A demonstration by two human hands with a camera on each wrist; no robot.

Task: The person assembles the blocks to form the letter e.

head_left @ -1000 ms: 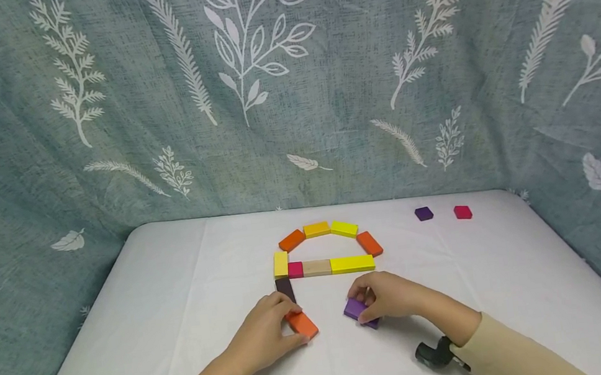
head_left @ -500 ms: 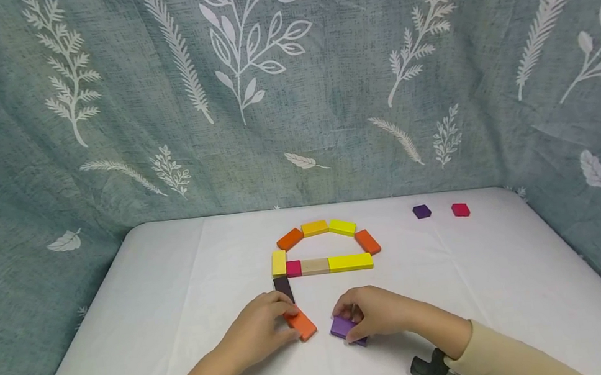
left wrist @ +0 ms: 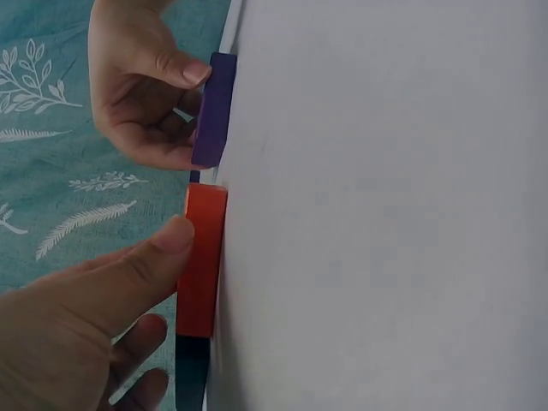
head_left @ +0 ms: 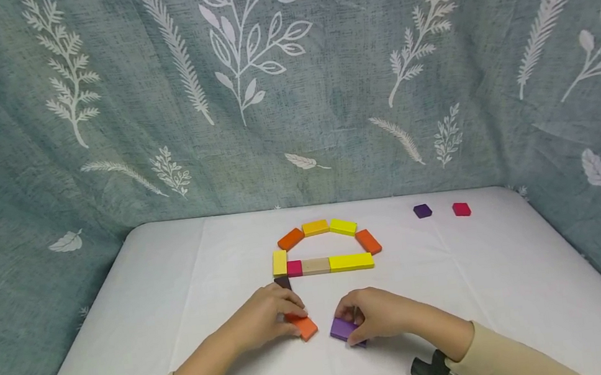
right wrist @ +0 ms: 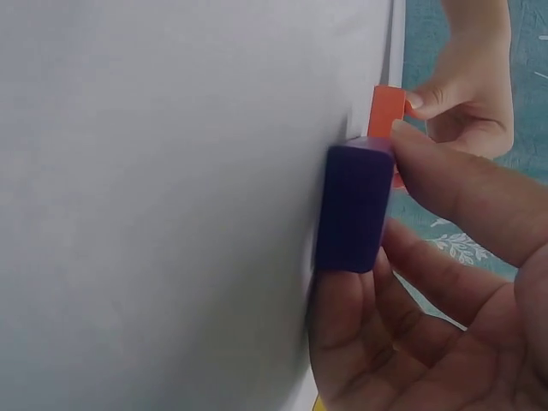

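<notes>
My left hand (head_left: 263, 318) pinches an orange block (head_left: 303, 328) between thumb and fingers at the lower end of a dark block (head_left: 283, 283), which it partly covers. To the right, my right hand (head_left: 376, 312) grips a purple block (head_left: 343, 328) by its edges, low over the white tabletop. A small gap separates the purple block from the orange one in the head view. In the left wrist view the orange block (left wrist: 202, 261) has the thumb against its side. The right wrist view shows the purple block (right wrist: 355, 208) between thumb and fingers.
Beyond the hands, a row runs from an upright yellow block (head_left: 280, 263) through red (head_left: 294, 268) and beige (head_left: 316, 266) blocks to a long yellow block (head_left: 351, 262). Orange and yellow blocks (head_left: 315, 228) arch above it. Loose purple (head_left: 423, 210) and red (head_left: 461, 209) blocks lie back right.
My right hand has brought the purple block leftward and closer to me, beside the orange one, then stayed there. My left hand has shifted slightly on the orange block, covering more of the dark block.
</notes>
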